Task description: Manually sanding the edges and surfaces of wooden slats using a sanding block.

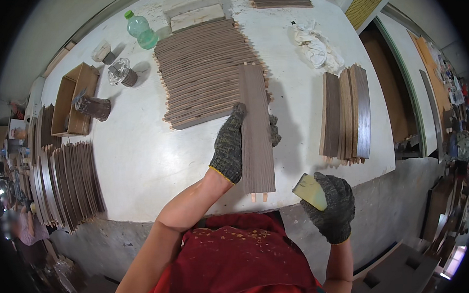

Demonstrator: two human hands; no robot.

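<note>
My left hand, in a dark knit glove, grips a long brown wooden slat round its middle, with fingers showing at its right edge. Pale dowel pegs stick out at both ends of the slat. It is raised over the white table and partly covers a row of stacked slats behind it. My right hand, gloved alike, is closed round a yellowish block that looks like a sponge or putty-like pad with a dark edge. This block is apart from the slat, just past the table's near edge.
At the right lie several finished-looking slats and a crumpled white cloth. More slats stand at the left edge, near a cardboard box, a brown-stained cup, a plastic cup and a green bottle.
</note>
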